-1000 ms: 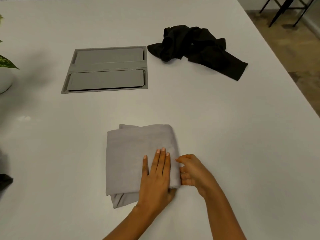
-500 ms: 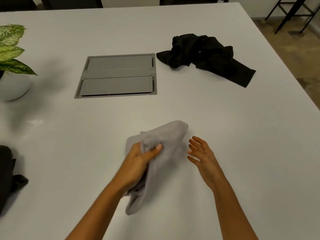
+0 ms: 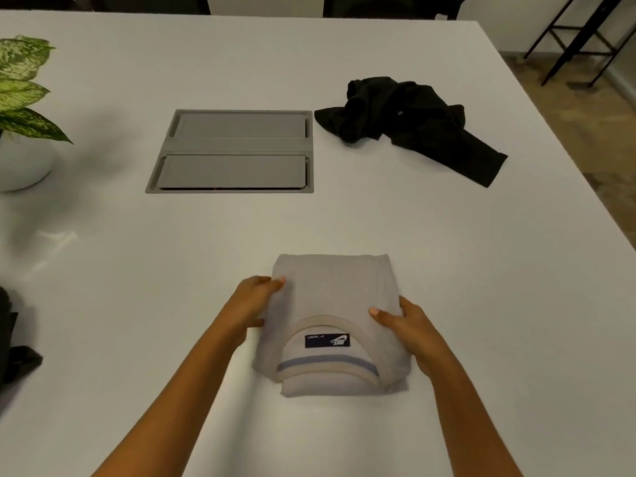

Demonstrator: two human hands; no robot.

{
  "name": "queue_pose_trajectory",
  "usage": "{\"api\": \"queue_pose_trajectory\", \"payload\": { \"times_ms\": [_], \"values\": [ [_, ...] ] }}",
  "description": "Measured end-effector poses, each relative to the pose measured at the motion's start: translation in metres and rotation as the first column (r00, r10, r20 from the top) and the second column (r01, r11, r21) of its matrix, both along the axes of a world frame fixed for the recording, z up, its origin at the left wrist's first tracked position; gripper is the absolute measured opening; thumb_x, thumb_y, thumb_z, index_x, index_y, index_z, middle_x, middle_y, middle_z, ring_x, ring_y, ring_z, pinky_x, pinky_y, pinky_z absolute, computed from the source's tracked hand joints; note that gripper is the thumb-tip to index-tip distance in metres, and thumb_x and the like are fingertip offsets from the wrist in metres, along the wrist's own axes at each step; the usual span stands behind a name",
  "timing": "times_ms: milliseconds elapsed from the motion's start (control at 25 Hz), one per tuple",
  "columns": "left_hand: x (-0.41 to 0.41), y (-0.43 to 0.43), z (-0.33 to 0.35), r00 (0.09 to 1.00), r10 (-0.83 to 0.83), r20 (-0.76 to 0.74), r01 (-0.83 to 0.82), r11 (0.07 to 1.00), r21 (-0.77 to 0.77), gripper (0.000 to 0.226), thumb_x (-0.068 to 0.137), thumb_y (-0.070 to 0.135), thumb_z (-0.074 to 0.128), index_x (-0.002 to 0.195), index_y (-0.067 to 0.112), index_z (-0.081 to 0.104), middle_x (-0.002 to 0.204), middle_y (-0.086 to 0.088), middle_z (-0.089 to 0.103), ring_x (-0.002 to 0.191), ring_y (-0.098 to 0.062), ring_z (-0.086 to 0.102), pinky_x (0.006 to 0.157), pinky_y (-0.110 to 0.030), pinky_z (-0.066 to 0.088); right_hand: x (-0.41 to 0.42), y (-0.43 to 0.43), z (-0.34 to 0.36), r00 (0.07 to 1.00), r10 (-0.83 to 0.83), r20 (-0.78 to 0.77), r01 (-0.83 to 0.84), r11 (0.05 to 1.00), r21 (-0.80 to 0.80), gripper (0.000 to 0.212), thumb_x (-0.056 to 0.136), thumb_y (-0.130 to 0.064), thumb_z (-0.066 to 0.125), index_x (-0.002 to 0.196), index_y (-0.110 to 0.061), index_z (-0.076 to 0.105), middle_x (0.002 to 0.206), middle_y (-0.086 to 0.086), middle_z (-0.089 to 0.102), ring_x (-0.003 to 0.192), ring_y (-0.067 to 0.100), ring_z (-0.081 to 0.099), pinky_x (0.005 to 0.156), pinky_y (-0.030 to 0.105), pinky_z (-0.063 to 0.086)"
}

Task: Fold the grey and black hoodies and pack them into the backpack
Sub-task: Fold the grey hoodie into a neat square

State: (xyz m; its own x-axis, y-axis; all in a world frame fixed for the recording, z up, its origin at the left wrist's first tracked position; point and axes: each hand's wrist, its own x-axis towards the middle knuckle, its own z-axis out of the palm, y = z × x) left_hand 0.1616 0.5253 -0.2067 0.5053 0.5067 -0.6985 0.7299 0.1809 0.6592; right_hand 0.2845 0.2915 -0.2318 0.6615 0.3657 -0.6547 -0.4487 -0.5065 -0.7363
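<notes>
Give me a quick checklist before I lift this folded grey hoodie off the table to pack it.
1. Grey hoodie folded into a compact bundle: ok, with the neck label facing up.
2. Left hand gripping the bundle's left edge: ok.
3. Right hand gripping its right edge: ok.
4. Backpack, likely the dark shape at the far left, open and ready: cannot tell, as it is mostly out of view.
5. Black hoodie folded: not ok. It lies crumpled at the far right.
</notes>
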Motion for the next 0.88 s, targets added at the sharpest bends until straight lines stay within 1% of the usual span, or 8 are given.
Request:
{"api": "queue_pose_trajectory", "payload": {
  "times_ms": [240,320,440,480,600,680,800,880],
  "values": [
    [-0.023,-0.024,-0.019,0.995,-0.063,-0.073,0.074,0.984,0.163,0.046,0.096,0.046,0.053,0.127,0.012,0.054,0.125,-0.008,0.06,0.103,-0.024,0.057,0.089,-0.04,0.048,-0.028,-0.001,-0.013,0.913,0.055,0.403,0.114,0.917,-0.381,0.044,0.089,-0.045,0.064,0.117,-0.012,0.054,0.109,0.006,0.059,0.099,0.028,0.057,0.076,0.034,0.045],
    [-0.028,-0.022,-0.007,0.998,-0.055,-0.027,0.056,0.998,0.029,0.04,0.098,0.042,0.052,0.121,0.011,0.06,0.117,-0.01,0.067,0.1,-0.027,0.063,0.085,-0.039,0.052,-0.03,-0.001,-0.006,0.919,0.035,0.392,0.114,0.93,-0.348,0.033,0.094,-0.038,0.059,0.107,-0.008,0.057,0.104,0.007,0.063,0.093,0.028,0.059,0.073,0.034,0.045],
    [-0.035,-0.02,0.016,0.988,0.095,0.126,-0.036,0.914,-0.405,0.034,0.097,0.036,0.056,0.113,0.008,0.068,0.107,-0.014,0.073,0.099,-0.033,0.069,0.082,-0.042,0.056,-0.023,-0.014,0.021,0.941,-0.247,0.231,0.265,0.963,-0.051,0.017,0.094,-0.031,0.061,0.094,-0.013,0.06,0.095,0.007,0.067,0.086,0.028,0.063,0.073,0.038,0.053],
    [-0.039,-0.022,0.016,0.986,0.094,0.139,-0.022,0.893,-0.449,0.032,0.097,0.034,0.056,0.112,0.009,0.069,0.106,-0.014,0.073,0.098,-0.032,0.069,0.08,-0.04,0.057,-0.021,-0.02,0.026,0.937,-0.301,0.175,0.305,0.952,0.001,0.014,0.094,-0.029,0.062,0.095,-0.015,0.06,0.093,0.006,0.067,0.084,0.026,0.063,0.069,0.036,0.053],
    [-0.05,-0.039,-0.011,0.993,-0.113,-0.027,0.108,0.984,-0.142,0.025,0.097,0.03,0.059,0.114,0.012,0.063,0.108,-0.009,0.072,0.091,-0.024,0.069,0.075,-0.037,0.06,-0.027,-0.032,0.011,0.968,-0.165,0.187,0.2,0.962,-0.187,0.018,0.093,-0.027,0.063,0.104,-0.015,0.056,0.099,0.009,0.066,0.081,0.022,0.06,0.065,0.031,0.045],
    [-0.055,-0.046,-0.03,0.949,-0.237,-0.207,0.26,0.961,0.091,0.021,0.095,0.032,0.061,0.109,0.018,0.054,0.116,-0.006,0.066,0.093,-0.022,0.065,0.08,-0.037,0.06,-0.037,-0.037,-0.011,0.981,-0.007,0.191,0.075,0.933,-0.352,0.022,0.095,-0.028,0.061,0.11,-0.016,0.051,0.1,0.008,0.065,0.076,0.016,0.057,0.063,0.029,0.043],
    [-0.048,-0.034,-0.031,0.89,-0.351,-0.291,0.408,0.899,0.163,0.028,0.087,0.035,0.071,0.105,0.024,0.053,0.11,0.0,0.064,0.094,-0.019,0.062,0.083,-0.034,0.055,-0.036,-0.037,-0.018,0.978,0.049,0.205,0.038,0.915,-0.401,0.025,0.093,-0.02,0.06,0.115,-0.016,0.048,0.099,0.003,0.063,0.079,0.017,0.06,0.064,0.029,0.044],
    [-0.036,-0.018,-0.022,0.926,-0.312,-0.213,0.356,0.909,0.217,0.034,0.084,0.036,0.075,0.109,0.021,0.057,0.108,0.002,0.063,0.099,-0.018,0.061,0.084,-0.032,0.049,-0.024,-0.03,-0.011,0.946,0.052,0.32,0.083,0.916,-0.393,0.031,0.089,-0.017,0.063,0.117,-0.017,0.05,0.104,0.001,0.06,0.093,0.023,0.06,0.073,0.029,0.043]
  ]
}}
